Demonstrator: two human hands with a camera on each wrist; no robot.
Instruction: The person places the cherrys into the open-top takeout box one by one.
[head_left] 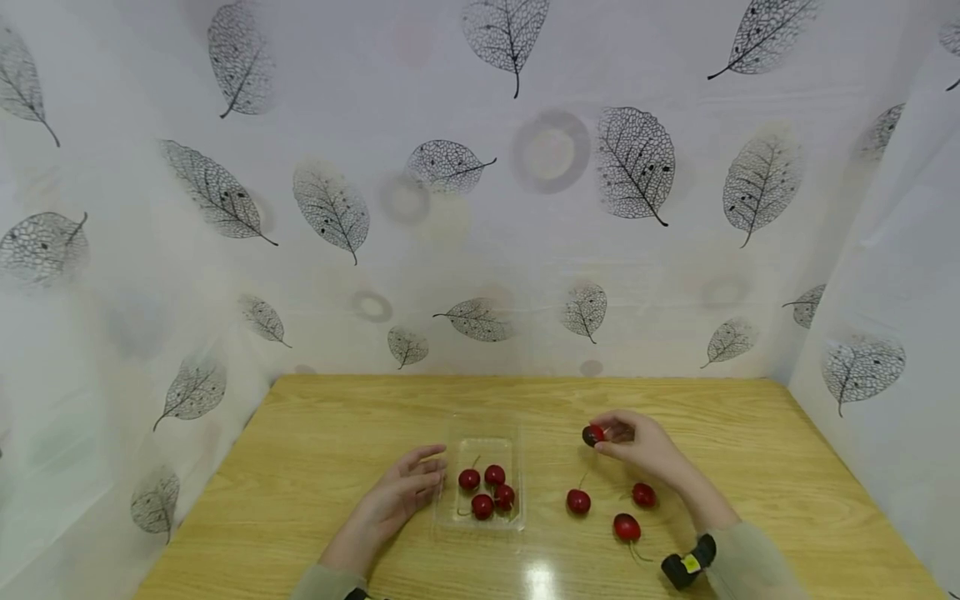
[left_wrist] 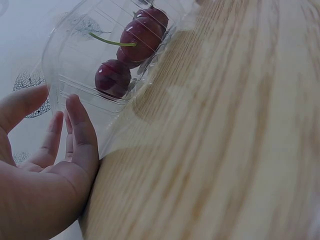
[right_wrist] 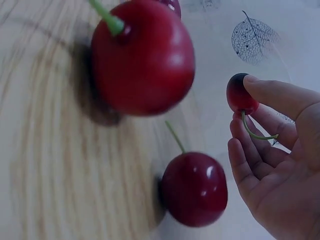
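Observation:
A clear plastic box (head_left: 459,523) with several red cherries (head_left: 482,506) inside stands on the wooden table. My left hand (head_left: 406,492) is at the box's left side, its fingers loosely bent; in the left wrist view the fingertips (left_wrist: 73,102) are right at the box wall. To the right of the box, my right hand (head_left: 637,443) pinches a cherry (right_wrist: 242,95) between thumb and fingers. That cherry is red with a dark patch, and its green stem (right_wrist: 255,134) curves down toward the palm.
Three loose cherries lie on the table (head_left: 337,417) right of the box: one (head_left: 578,502) nearest it, another (head_left: 643,495) below the right wrist, a third (head_left: 627,527) closer to the front. A leaf-patterned white curtain (head_left: 480,250) surrounds the table's back and sides.

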